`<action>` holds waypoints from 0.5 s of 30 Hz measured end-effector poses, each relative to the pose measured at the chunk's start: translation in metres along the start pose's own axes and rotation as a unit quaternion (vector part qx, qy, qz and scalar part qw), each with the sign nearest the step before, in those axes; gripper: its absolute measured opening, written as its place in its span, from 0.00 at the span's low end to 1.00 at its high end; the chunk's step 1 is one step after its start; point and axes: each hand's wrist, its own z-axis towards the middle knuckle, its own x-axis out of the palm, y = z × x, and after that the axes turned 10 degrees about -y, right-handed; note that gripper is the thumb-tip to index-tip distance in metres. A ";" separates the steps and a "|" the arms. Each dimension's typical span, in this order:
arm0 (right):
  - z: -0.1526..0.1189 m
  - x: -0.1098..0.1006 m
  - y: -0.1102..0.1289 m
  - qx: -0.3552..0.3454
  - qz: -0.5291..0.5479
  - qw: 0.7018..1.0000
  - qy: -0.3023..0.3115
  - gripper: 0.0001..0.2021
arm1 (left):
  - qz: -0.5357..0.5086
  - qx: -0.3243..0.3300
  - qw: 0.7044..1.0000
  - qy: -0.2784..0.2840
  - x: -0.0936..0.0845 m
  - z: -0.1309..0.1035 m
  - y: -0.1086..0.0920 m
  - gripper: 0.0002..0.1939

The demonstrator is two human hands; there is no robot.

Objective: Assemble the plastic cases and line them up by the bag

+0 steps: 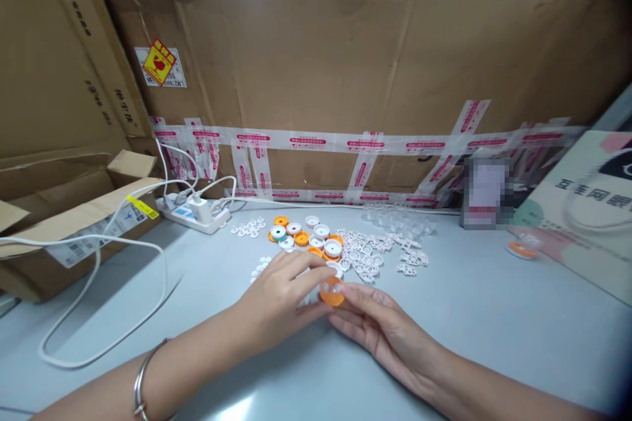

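An orange round disc [332,296] with a small clear part on its face is held between both hands above the table. My left hand [284,286], with a silver bangle at its wrist, pinches the disc from the left. My right hand [378,322] grips its right edge with thumb and fingers. Just beyond the hands lies a group of orange and white round caps [301,237]. White flat openwork pieces [365,256] are spread to their right. Small white parts [249,227] lie to the left, some partly hidden behind my left hand.
Clear plastic pieces [399,218] lie at the back. An orange and white piece with a clear top [523,247] sits at the right, near a printed board [582,210]. A power strip [197,214], white cable [165,276] and open carton [74,223] occupy the left. Large cardboard [306,59] walls the back.
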 end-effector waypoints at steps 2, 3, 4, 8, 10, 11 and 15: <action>0.000 0.001 0.001 -0.004 0.005 1.000 -0.005 0.08 | 0.021 0.017 0.999 -0.018 0.001 0.000 0.001 0.11; 0.001 0.001 0.001 -0.005 0.004 1.000 -0.004 0.08 | 0.029 0.021 0.999 -0.021 0.001 0.000 0.001 0.10; 0.001 0.002 0.001 -0.006 0.003 1.000 -0.004 0.09 | 0.035 0.023 0.999 -0.020 0.001 0.000 0.001 0.09; 0.001 0.002 0.003 -0.007 0.002 1.000 -0.001 0.09 | 0.031 0.015 0.999 -0.013 0.001 0.000 0.001 0.07; 0.001 0.002 0.003 -0.010 0.004 1.000 0.000 0.08 | 0.014 0.001 1.000 -0.006 0.002 0.000 0.002 0.06; 0.001 0.001 0.003 -0.011 0.004 1.000 -0.001 0.08 | 0.004 -0.008 1.000 -0.003 0.002 0.000 0.002 0.06; 0.000 0.001 0.001 -0.008 0.006 1.000 -0.008 0.07 | -0.038 -0.049 0.998 0.014 0.004 -0.001 0.002 0.07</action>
